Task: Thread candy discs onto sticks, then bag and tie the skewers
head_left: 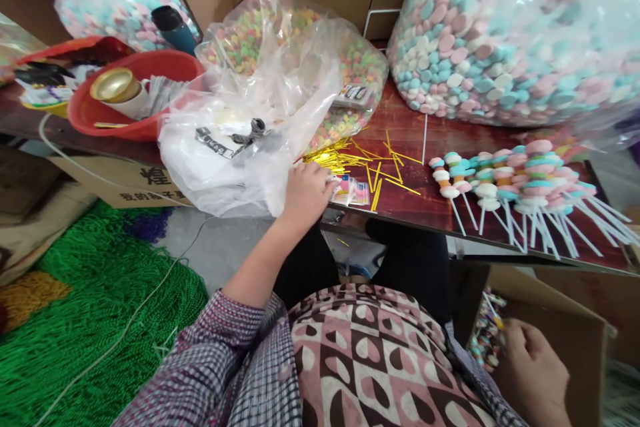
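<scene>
My left hand (306, 192) rests at the table's front edge, fingers curled on a stack of small clear printed bags (351, 191), next to a heap of gold twist ties (345, 159). My right hand (534, 363) is low at my right side, over a cardboard box (565, 320) holding wrapped candy skewers (484, 337); its fingers are curled, and whether they hold a skewer is unclear. A row of marshmallow candy skewers (505, 177) with white sticks lies on the table at the right.
A huge bag of pastel marshmallow discs (510, 33) stands at the back right. A bag of small multicoloured candies (300, 47) and a white plastic bag (235, 147) lie ahead. A red basin (145, 90) is at the left. Green string (90, 307) covers the floor.
</scene>
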The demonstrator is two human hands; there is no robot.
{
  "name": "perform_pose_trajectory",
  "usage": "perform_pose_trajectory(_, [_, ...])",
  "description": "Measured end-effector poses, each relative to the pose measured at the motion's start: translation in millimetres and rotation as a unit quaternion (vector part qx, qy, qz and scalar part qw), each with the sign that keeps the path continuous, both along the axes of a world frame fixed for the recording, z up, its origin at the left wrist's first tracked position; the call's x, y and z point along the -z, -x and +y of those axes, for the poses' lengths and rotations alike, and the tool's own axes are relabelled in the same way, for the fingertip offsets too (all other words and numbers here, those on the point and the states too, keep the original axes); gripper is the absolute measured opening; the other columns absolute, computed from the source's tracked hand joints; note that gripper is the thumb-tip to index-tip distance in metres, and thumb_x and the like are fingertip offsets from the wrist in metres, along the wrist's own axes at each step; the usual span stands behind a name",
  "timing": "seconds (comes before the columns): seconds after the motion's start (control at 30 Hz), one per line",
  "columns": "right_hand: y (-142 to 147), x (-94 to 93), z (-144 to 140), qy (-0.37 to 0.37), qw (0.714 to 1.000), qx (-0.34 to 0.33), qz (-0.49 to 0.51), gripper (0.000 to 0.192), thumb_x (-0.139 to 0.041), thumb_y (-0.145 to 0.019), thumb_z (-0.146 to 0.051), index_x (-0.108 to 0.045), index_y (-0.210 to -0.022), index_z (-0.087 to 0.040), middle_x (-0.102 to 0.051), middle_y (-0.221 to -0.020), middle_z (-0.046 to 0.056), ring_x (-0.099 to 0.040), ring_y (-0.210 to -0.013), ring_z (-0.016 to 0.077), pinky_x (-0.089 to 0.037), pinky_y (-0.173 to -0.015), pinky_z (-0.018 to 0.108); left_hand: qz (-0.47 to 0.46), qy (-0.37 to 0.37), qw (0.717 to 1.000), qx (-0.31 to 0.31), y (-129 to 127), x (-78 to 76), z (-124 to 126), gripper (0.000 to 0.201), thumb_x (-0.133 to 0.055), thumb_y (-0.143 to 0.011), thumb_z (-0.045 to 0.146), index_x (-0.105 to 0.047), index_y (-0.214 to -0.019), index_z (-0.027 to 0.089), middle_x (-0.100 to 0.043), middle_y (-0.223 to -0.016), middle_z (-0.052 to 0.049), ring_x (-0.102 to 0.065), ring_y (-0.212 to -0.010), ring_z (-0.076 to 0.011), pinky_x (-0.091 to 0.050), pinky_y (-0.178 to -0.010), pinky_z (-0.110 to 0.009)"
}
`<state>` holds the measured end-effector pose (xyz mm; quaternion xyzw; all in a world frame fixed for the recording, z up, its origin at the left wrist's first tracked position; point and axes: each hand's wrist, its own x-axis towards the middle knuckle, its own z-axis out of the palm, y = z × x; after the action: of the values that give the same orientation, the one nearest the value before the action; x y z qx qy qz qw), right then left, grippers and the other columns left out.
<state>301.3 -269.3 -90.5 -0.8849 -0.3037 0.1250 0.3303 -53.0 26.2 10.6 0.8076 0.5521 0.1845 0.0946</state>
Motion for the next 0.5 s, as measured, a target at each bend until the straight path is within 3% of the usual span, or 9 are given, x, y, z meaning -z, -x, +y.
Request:
perform_pose_trajectory(0.03, [-10.2, 7.1, -7.2, 0.121, 0.991, 0.033, 0.04, 0.017, -0.06, -0.06, -0.057, -0.06, -0.052, -0.042, -0.056, -0.051, 0.007, -0.053, -0.039, 0.0243, -0.03, -0.048, 0.041, 0.038, -0.003, 0.999, -0.016, 4.7, 3.9, 6.9, 0.024, -0.059, -0.091, 0.034, -0.072, -0.1, 0.017, -0.067, -0.107, -0.014, -0.056, -0.11, -0.032, -0.038, -0.094, -0.044])
perform_pose_trajectory(0.1, [-24.8, 15.6, -14.8, 0.21, 0.974, 0.071, 0.057, 0.015, -0.063, -0.05, -0.056, -0.058, -0.047, -0.043, -0.056, -0.052, 0.007, -0.05, -0.037, 0.025, -0.029, -0.049, 0.042, 0.084, -0.003, 0.996, -0.025, 8.6, 10.4, 15.6, 0.023, -0.061, -0.09, 0.035, -0.072, -0.099, 0.017, -0.066, -0.107, -0.014, -0.055, -0.111, -0.0331, -0.039, -0.093, -0.046])
perform_pose_trajectory(0.13, [-29.0, 17.4, -15.8, 0.214, 0.973, 0.06, 0.058, 0.012, -0.064, -0.048, -0.054, -0.059, -0.047, -0.043, -0.058, -0.054, 0.007, -0.05, -0.037, 0.0251, -0.029, -0.05, 0.043, 0.095, -0.002, 0.995, -0.024, 8.3, 12.7, 18.1, 0.022, -0.06, -0.091, 0.035, -0.072, -0.098, 0.017, -0.065, -0.107, -0.014, -0.055, -0.111, -0.0329, -0.038, -0.092, -0.046])
perform_pose_trajectory(0.23, [-28.1, 12.1, -8.1, 0.112, 0.994, 0.012, 0.007, 0.009, -0.062, -0.052, -0.055, -0.063, -0.053, -0.046, -0.065, -0.059, 0.009, -0.056, -0.041, 0.0259, -0.032, -0.049, 0.043, 0.103, 0.0, 0.994, -0.03, 4.4, 16.3, 21.8, 0.02, -0.056, -0.093, 0.03, -0.072, -0.093, 0.018, -0.066, -0.107, -0.013, -0.055, -0.11, -0.0319, -0.038, -0.088, -0.045])
perform_pose_trajectory(0.3, [-15.7, -3.0, 5.6, 0.032, 0.999, -0.026, -0.009, 0.013, -0.062, -0.062, -0.058, -0.069, -0.064, -0.047, -0.072, -0.068, 0.01, -0.067, -0.055, 0.0285, -0.039, -0.051, 0.043, 0.094, -0.003, 0.995, -0.043, 2.5, 16.7, 22.6, 0.023, -0.051, -0.095, 0.028, -0.071, -0.089, 0.018, -0.067, -0.106, -0.012, -0.055, -0.111, -0.0316, -0.037, -0.088, -0.044])
perform_pose_trajectory(0.43, [32.6, -56.7, 51.4, -0.079, 0.988, -0.11, 0.078, 0.014, -0.07, -0.077, -0.049, -0.075, -0.088, -0.042, -0.078, -0.088, 0.01, -0.075, -0.086, 0.0305, -0.055, -0.07, 0.045, 0.02, -0.035, 0.998, -0.047, -0.1, 14.4, 19.1, 0.025, -0.048, -0.098, 0.03, -0.069, -0.089, 0.021, -0.07, -0.109, -0.009, -0.056, -0.112, -0.0282, -0.035, -0.093, -0.043])
perform_pose_trajectory(0.5, [61.7, -83.1, 79.8, -0.115, 0.974, -0.154, 0.117, 0.016, -0.073, -0.08, -0.041, -0.076, -0.094, -0.035, -0.079, -0.091, 0.011, -0.075, -0.085, 0.0304, -0.058, -0.082, 0.048, -0.035, -0.059, 0.998, -0.012, -3.6, 12.9, 15.0, 0.025, -0.045, -0.099, 0.032, -0.067, -0.093, 0.022, -0.07, -0.111, -0.007, -0.058, -0.11, -0.0241, -0.034, -0.097, -0.04])
